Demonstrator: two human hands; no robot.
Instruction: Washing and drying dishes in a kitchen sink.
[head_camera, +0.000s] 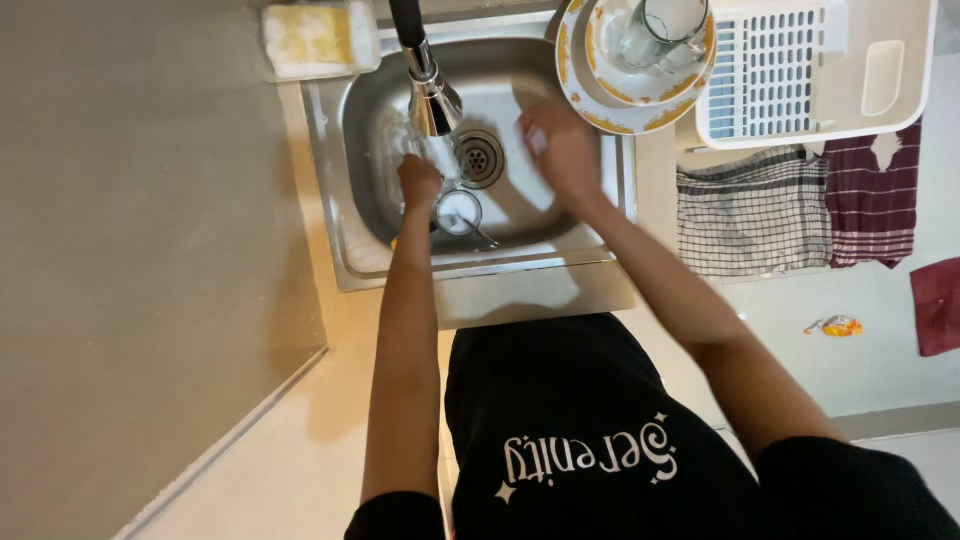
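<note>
My left hand (418, 182) is inside the steel sink (355, 215), just below the tap's spout (433, 100). It is closed on a clear, wet item (405, 140) held in the water stream. My right hand (562, 150) hovers over the sink's right side, close to the stacked plates (590, 105). Its fingers are curled, and a small white bit (535, 140) shows at the fingertips. What that bit is I cannot tell. A small round cup with a spoon in it (460, 212) stands on the sink floor beside the drain (481, 157).
A yellow sponge (315, 38) lies on the counter corner left of the tap. The yellow-rimmed plates carry a glass mug (665, 30). Beside them is a white dish rack (800, 70). Checked and dark red towels (750, 210) hang below it. An orange wrapper (835, 325) lies on the floor.
</note>
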